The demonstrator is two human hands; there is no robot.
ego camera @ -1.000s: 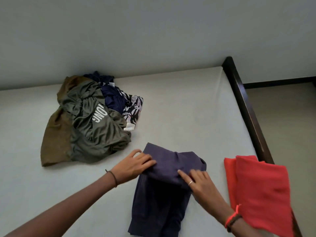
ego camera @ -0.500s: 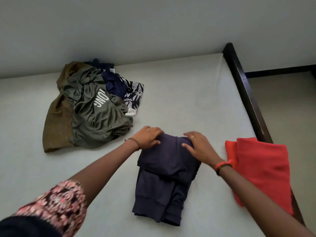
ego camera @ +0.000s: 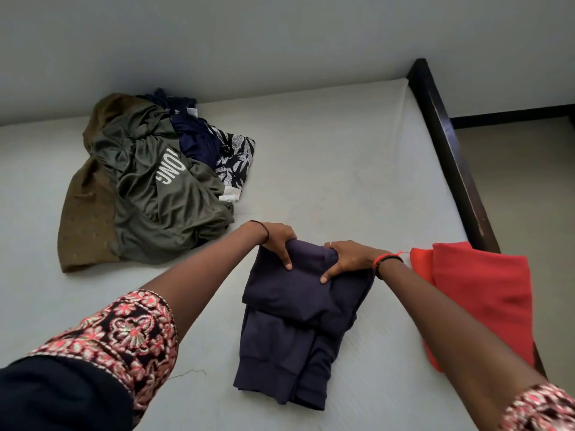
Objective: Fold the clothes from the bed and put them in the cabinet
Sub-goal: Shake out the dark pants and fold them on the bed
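Observation:
A dark purple garment [ego camera: 295, 321] lies partly folded on the grey bed [ego camera: 342, 169], its cuffed end towards me. My left hand [ego camera: 277, 241] grips its far left corner, thumb on top and fingers curled round the edge. Gripping the far right corner the same way is my right hand [ego camera: 345, 258]. A heap of unfolded clothes [ego camera: 149, 188] sits at the back left: an olive shirt with white letters, a brown piece, a navy piece and a leaf-print piece. A folded red garment [ego camera: 485, 293] lies at the bed's right edge.
A dark wooden bed frame [ego camera: 451, 157] runs along the right side, with beige floor [ego camera: 529, 197] beyond it. A pale wall [ego camera: 249, 42] stands behind the bed. Bare mattress lies between the heap and the red garment.
Both hands went from lying flat on the purple garment to gripping its far edge, which is now bunched up between them. The view has shifted slightly.

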